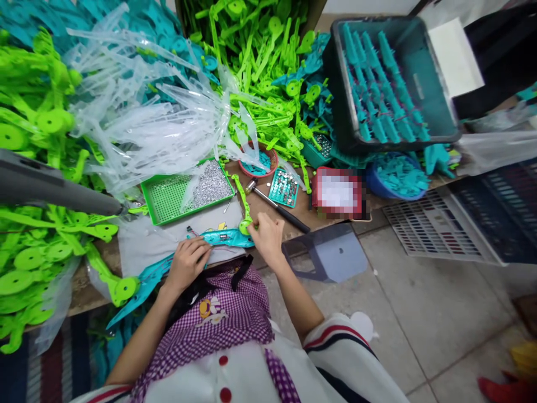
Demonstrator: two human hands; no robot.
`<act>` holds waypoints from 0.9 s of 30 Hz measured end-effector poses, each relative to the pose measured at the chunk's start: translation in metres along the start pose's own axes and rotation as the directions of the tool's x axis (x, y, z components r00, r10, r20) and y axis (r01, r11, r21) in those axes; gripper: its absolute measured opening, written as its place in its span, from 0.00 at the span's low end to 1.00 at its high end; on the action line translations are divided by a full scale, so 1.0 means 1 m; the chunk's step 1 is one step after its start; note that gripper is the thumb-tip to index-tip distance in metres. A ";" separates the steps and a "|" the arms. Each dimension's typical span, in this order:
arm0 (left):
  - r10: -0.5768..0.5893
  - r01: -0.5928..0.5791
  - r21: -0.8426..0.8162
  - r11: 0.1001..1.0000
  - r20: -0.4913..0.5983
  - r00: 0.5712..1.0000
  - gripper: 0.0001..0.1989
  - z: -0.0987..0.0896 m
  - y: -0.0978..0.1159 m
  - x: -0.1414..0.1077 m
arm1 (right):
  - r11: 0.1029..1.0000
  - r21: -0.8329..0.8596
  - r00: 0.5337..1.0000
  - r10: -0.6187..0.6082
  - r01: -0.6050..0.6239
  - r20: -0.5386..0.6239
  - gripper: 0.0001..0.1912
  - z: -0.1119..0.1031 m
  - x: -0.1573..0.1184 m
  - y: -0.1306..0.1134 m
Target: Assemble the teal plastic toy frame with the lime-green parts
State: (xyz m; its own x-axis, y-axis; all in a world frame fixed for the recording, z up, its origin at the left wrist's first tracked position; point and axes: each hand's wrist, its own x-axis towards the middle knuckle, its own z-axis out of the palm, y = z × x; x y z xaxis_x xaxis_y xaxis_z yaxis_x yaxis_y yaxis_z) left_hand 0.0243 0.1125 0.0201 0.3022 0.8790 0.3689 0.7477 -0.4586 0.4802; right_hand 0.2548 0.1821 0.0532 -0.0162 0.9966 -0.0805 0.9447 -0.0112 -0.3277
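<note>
A long teal plastic shell [224, 237] lies across the grey-white cloth [140, 246] at the table's front edge, with a small metal piece showing in its middle. My left hand [189, 260] is closed over the shell's left end, fingers curled on top. At the right end, my right hand [268, 238] is closed, thumb and fingertips at the round disc of a bright green plastic arm [242, 196]. That arm points away from me, its disc beside the shell's end. A hammer [279, 207] with a black handle lies just beyond my right hand.
A green tray [168, 196] of small metal parts stands behind the cloth. Nearby are a red bowl [272, 168], a small teal tray [283, 187] and a blue bowl [398, 176]. A black bin [440, 112] holds teal parts. A grey bar [54, 184] juts in from the left.
</note>
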 end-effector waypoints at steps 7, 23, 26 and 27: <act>-0.044 0.044 -0.004 0.999 -0.003 0.999 0.08 0.000 0.001 0.000 | 1.000 -0.006 0.999 -0.025 0.025 -0.021 0.06 0.000 -0.011 0.005; 0.014 -0.013 0.037 0.999 -0.028 1.000 0.07 -0.001 0.004 0.000 | 0.999 0.023 0.999 0.033 -0.032 -0.029 0.07 0.007 -0.008 0.003; -0.003 0.003 0.026 1.000 -0.009 1.000 0.08 -0.002 0.004 -0.001 | 1.000 -0.014 1.000 -0.019 0.020 0.011 0.07 0.004 -0.008 0.007; -0.007 0.007 0.022 1.000 -0.003 1.000 0.08 -0.002 0.004 -0.001 | 0.999 -0.018 0.999 -0.027 0.028 0.030 0.07 0.003 -0.010 0.010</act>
State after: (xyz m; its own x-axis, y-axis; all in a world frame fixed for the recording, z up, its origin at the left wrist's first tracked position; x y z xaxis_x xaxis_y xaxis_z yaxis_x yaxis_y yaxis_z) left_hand 0.0260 0.1094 0.0227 0.2953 0.8817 0.3679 0.7628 -0.4495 0.4649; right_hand 0.2632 0.1723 0.0484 -0.0520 0.9936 -0.1001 0.9496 0.0182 -0.3128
